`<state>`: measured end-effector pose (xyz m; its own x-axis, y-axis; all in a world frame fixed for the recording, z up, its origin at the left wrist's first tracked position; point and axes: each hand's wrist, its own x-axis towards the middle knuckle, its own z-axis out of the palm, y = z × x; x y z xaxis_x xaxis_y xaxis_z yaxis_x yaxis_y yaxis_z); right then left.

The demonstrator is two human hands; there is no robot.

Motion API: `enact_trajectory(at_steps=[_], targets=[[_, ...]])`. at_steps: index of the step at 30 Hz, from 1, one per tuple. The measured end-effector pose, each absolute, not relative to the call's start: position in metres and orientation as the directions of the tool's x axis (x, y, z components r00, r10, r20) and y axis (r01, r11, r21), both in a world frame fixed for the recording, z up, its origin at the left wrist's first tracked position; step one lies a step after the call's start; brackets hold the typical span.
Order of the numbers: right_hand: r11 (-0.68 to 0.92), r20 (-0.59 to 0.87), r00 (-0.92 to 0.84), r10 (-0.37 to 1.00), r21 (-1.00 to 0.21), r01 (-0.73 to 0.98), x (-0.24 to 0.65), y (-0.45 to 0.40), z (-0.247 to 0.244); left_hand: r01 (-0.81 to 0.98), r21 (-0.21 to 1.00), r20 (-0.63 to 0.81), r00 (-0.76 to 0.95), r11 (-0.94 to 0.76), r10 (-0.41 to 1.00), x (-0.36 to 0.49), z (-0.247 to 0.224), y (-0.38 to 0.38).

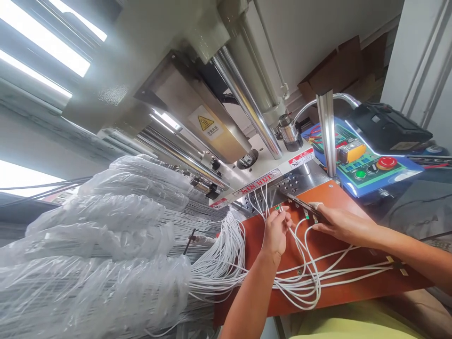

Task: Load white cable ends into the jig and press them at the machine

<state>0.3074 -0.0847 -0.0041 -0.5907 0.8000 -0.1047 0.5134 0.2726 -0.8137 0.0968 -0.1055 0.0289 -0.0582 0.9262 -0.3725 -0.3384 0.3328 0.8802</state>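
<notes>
Left hand [276, 238], right hand [344, 226], looped cables [316, 282]

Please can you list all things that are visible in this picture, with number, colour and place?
white cables: many, white, on the board
white cable end: one, white with green tip, in left hand
orange-brown board: one, orange-brown, under the hands
dark metal bar: one, dark, at board's far edge
plastic-wrapped cable bundles: several, clear, left of board
press machine: one, white and steel, beyond board
control panel: one, blue and green, right of machine
cardboard boxes: some, brown, behind machine
left hand: one, holding cable end
right hand: one, on the bar
</notes>
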Motion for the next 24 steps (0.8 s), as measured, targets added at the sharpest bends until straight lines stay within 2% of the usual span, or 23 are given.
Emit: enact_trajectory(at_steps=[4, 9, 12, 14, 16, 19, 22, 24], targets=[[0.229, -0.14, -0.567, 0.812, -0.817, 0.529, 0.306, -0.085, -0.003, -0.182, 0.942, -0.307, -0.136, 0.281, 0.942, 0.098, 0.024, -0.104], [0.217, -0.114, -0.55, 0.827, -0.838, 0.5, 0.307, -0.085, -0.004, 0.114, 0.94, -0.318, -0.054, 0.323, 0.946, 0.09, 0.016, -0.101], [0.216, -0.091, -0.533, 0.841, -0.846, 0.486, 0.307, -0.084, -0.006, 0.328, 0.923, -0.188, -0.075, 0.202, 0.979, 0.086, 0.016, -0.102], [0.219, -0.09, -0.534, 0.841, -0.845, 0.488, 0.308, -0.084, -0.006, 0.407, 0.901, -0.133, -0.072, 0.151, 0.989, 0.086, 0.016, -0.101], [0.217, -0.104, -0.54, 0.835, -0.84, 0.498, 0.308, -0.083, -0.005, 0.385, 0.907, -0.161, -0.052, 0.168, 0.986, 0.089, 0.015, -0.099], [0.213, -0.132, -0.555, 0.821, -0.832, 0.513, 0.308, -0.083, -0.003, 0.235, 0.919, -0.327, 0.001, 0.318, 0.945, 0.094, 0.014, -0.091], [0.213, -0.132, -0.557, 0.82, -0.833, 0.511, 0.308, -0.083, -0.003, 0.13, 0.862, -0.499, 0.058, 0.489, 0.865, 0.099, 0.014, -0.083], [0.206, -0.131, -0.553, 0.823, -0.839, 0.504, 0.309, -0.083, -0.003, 0.113, 0.845, -0.531, 0.067, 0.523, 0.844, 0.101, 0.014, -0.08]])
